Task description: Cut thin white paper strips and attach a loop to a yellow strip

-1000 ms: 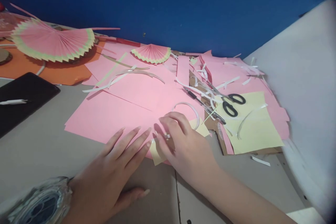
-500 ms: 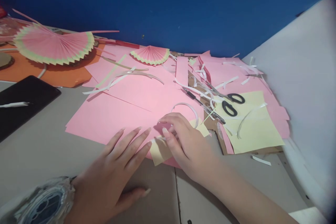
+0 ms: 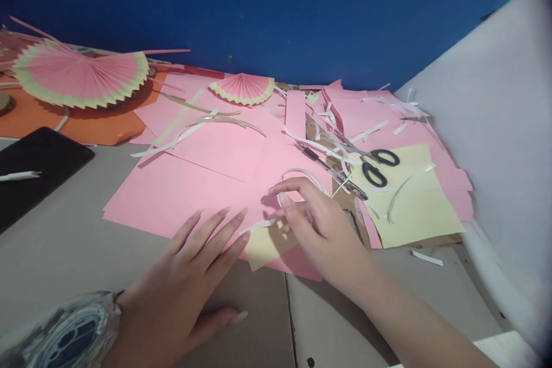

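Note:
My left hand (image 3: 207, 264) lies flat with its fingers spread, their tips on the lower edge of a large pink paper sheet (image 3: 190, 184). Its index fingertip rests by the end of a thin white paper strip (image 3: 256, 225), which lies along a pale yellow paper piece (image 3: 265, 248). Over that yellow piece hovers my right hand (image 3: 319, 224), loosely curled. Its thumb and index finger are apart with nothing visible between them, and its lower fingertips are close to the white strip; whether they touch it I cannot tell. A curled white strip (image 3: 302, 171) lies just beyond.
Right of my hands lie a pen (image 3: 332, 169), black-handled scissors (image 3: 379, 165), a yellow sheet (image 3: 414, 207) and scattered paper strips. Two pleated pink paper fans (image 3: 86, 77) are at the back. A black phone (image 3: 38, 167) is at left. Blue and white walls bound the table.
My right hand has shifted slightly right and lifted its thumb and index finger, uncovering more of the white strip and yellow piece. My left hand stays nearly in place. The view has shifted slightly.

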A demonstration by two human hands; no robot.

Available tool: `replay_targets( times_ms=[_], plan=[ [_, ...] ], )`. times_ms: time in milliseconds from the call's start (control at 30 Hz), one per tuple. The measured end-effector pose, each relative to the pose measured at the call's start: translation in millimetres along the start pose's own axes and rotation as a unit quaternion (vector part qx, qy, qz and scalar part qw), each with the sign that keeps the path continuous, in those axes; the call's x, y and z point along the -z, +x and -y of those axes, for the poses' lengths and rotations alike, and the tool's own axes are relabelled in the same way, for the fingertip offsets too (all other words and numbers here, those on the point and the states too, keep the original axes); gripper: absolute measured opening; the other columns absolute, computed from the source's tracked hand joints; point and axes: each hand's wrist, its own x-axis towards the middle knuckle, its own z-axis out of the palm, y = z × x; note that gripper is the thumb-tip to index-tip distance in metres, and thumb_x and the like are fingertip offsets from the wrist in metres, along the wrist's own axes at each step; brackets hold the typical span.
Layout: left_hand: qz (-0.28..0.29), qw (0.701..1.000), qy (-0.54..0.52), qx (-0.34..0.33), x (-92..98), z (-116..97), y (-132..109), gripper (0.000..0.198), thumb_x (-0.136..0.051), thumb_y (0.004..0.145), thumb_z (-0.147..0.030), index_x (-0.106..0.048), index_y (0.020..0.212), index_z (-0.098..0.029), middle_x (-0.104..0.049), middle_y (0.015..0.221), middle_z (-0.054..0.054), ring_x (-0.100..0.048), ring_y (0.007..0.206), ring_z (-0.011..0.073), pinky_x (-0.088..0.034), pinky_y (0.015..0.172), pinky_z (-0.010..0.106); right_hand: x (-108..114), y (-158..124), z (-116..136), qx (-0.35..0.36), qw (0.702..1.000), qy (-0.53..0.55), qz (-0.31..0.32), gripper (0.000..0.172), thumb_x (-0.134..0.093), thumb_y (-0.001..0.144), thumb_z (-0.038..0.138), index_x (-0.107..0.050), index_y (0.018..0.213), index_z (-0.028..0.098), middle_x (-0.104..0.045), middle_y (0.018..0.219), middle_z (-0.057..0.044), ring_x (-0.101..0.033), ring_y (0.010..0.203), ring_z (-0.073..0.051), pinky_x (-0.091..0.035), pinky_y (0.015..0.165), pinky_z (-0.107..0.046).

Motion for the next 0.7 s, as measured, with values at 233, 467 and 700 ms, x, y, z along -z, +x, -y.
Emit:
replay_targets(
  times_ms=[233, 467, 700],
  plan=[
    [0.008, 1.000, 0.003, -0.006, -1.6, 0.6, -2.3, 0.073, -0.044, 0.081, -0.056, -0.029, 0.140, -0.017, -0.017, 0.151, 0.008, -0.020, 0.135, 0.0310, -0.014, 0.108, 0.048, 6.2, 4.3, -2.4, -0.041, 0.994, 0.099, -0.007, 0.019, -0.034, 0.095, 0.035, -0.051, 0.095, 0.026, -0.058, 0.102, 0.002, -0.062, 0.083, -0.011, -0.049, 0.061, -0.022],
    [0.007, 1.000, 0.006, 0.000, -1.5, -0.4, -1.9, 0.071, -0.042, 0.082, -0.056, -0.028, 0.141, -0.018, -0.017, 0.151, 0.008, -0.020, 0.136, 0.0306, -0.014, 0.109, 0.047, 18.9, 4.3, 0.8, 0.012, 0.999, 0.024, -0.030, 0.009, -0.045, 0.092, 0.031, -0.051, 0.093, 0.024, -0.058, 0.103, 0.001, -0.057, 0.088, -0.012, -0.048, 0.072, -0.026],
    [-0.007, 1.000, 0.013, -0.013, -1.6, -1.0, -1.1, 0.074, -0.047, 0.079, -0.054, -0.031, 0.140, -0.015, -0.022, 0.149, 0.011, -0.025, 0.133, 0.0328, -0.017, 0.107, 0.048, 17.8, 4.8, 1.8, 0.080, 0.966, -0.231, 0.078, 0.013, -0.054, 0.086, 0.034, -0.055, 0.083, 0.021, -0.052, 0.095, -0.001, -0.046, 0.099, -0.019, -0.039, 0.084, -0.035]
  ],
)
